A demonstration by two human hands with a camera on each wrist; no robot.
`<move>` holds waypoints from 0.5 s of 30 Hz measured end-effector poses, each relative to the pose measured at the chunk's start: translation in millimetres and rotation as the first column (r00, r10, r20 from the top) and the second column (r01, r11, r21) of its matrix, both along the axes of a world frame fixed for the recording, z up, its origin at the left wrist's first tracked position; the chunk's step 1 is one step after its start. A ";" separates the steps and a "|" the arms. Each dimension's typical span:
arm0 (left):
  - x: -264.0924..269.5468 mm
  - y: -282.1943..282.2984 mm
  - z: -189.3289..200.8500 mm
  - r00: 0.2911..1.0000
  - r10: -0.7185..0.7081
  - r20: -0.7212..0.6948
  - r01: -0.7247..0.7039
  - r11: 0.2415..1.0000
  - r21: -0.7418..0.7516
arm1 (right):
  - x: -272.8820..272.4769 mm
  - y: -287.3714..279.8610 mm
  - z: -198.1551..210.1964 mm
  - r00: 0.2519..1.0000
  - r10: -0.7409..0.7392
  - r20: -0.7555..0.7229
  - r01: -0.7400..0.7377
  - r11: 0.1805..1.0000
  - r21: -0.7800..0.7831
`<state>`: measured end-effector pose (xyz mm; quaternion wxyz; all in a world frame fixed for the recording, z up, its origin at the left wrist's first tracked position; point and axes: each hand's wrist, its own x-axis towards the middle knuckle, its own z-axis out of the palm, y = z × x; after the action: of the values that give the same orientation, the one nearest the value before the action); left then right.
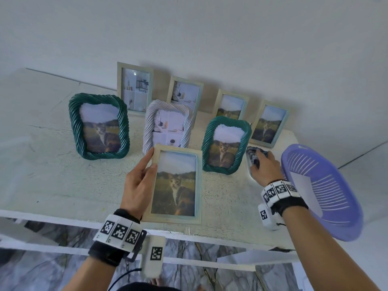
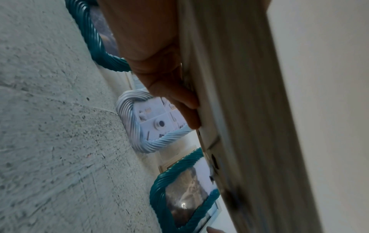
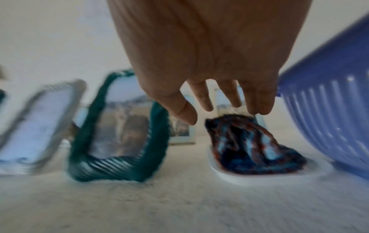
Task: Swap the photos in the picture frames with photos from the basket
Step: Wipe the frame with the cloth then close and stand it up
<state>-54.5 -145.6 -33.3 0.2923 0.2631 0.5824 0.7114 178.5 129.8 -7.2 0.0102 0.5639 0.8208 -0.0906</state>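
My left hand (image 1: 151,159) grips the left edge of a pale wooden frame (image 1: 176,183) with a cat photo, held tilted above the table's front. In the left wrist view the fingers (image 2: 179,100) curl round that frame's edge (image 2: 239,110). My right hand (image 1: 260,162) reaches over a dark patterned cloth (image 1: 251,156) on a white dish, fingers straight, holding nothing. In the right wrist view the fingertips (image 3: 257,108) are just at the top of the cloth (image 3: 249,146). The purple basket (image 1: 336,185) leans at the right with a pale sheet (image 1: 302,185) inside.
Standing frames fill the table: a green twisted frame (image 1: 98,127) at left, a white twisted one (image 1: 168,124), another green one (image 1: 226,145) beside my right hand, and several pale wooden frames (image 1: 135,88) along the wall. The table's front edge (image 1: 189,227) lies below the held frame.
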 end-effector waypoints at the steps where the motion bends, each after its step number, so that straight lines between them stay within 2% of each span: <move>1: 1.1 1.3 0.8 1.000 -0.006 0.002 0.006 1.000 0.002 | 0.2 -13.7 7.1 0.996 0.041 -0.074 -0.037 0.997 0.062; 3: 4.4 2.8 3.2 1.000 -0.020 0.011 0.020 1.000 0.007 | 0.5 -48.2 19.7 0.940 0.151 -0.307 -0.114 0.984 0.135; 4: 6.1 3.5 4.1 1.000 -0.027 0.013 0.027 1.000 0.002 | 0.0 -69.4 25.8 0.879 0.179 -0.442 -0.157 0.984 0.086; 5: 8.6 3.8 6.3 0.999 -0.034 0.010 0.034 0.999 -0.002 | -1.8 -92.2 32.2 0.806 0.143 -0.574 -0.207 0.977 -0.047; 6: 10.4 4.6 7.1 0.999 -0.038 0.002 0.038 0.999 -0.004 | -5.0 -114.7 37.4 0.722 0.024 -0.691 -0.266 0.932 -0.245; 7: 12.9 5.5 7.6 0.999 -0.042 -0.006 0.042 0.999 -0.010 | -9.1 -135.5 39.2 0.622 -0.176 -0.763 -0.335 0.821 -0.462; 8: 16.0 6.4 8.7 0.999 -0.044 -0.016 0.043 0.999 -0.014 | -13.7 -152.1 37.9 0.525 -0.393 -0.755 -0.415 0.657 -0.630; 9: 19.5 7.7 10.3 0.999 -0.037 -0.018 0.036 0.999 -0.015 | -18.9 -165.1 35.9 0.447 -0.574 -0.686 -0.470 0.501 -0.726; 10: 23.5 8.7 12.4 1.000 -0.024 -0.009 0.024 1.000 -0.017 | -23.9 -175.9 34.7 0.381 -0.708 -0.594 -0.503 0.380 -0.776; 11: 27.5 9.5 13.7 1.000 -0.013 0.011 0.014 1.000 -0.024 | -28.6 -184.2 32.4 0.315 -0.791 -0.524 -0.531 0.311 -0.788; 12: 31.4 9.7 15.4 0.999 -0.005 0.036 0.006 0.999 -0.036 | -31.9 -189.8 30.5 0.250 -0.832 -0.495 -0.555 0.296 -0.778; 13: 35.0 9.7 16.7 0.998 -0.006 0.058 0.009 0.998 -0.056 | -33.7 -194.7 29.2 0.195 -0.843 -0.501 -0.571 0.318 -0.757; 15: 40.6 7.8 20.7 0.996 -0.051 0.073 0.059 0.992 -0.112 | -33.1 -199.0 28.5 0.134 -0.810 -0.570 -0.561 0.412 -0.718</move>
<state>-13.9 -137.8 -12.6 0.3468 0.2367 0.6041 0.6773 145.4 -69.2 21.3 -0.2380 0.3336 0.3325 -0.8494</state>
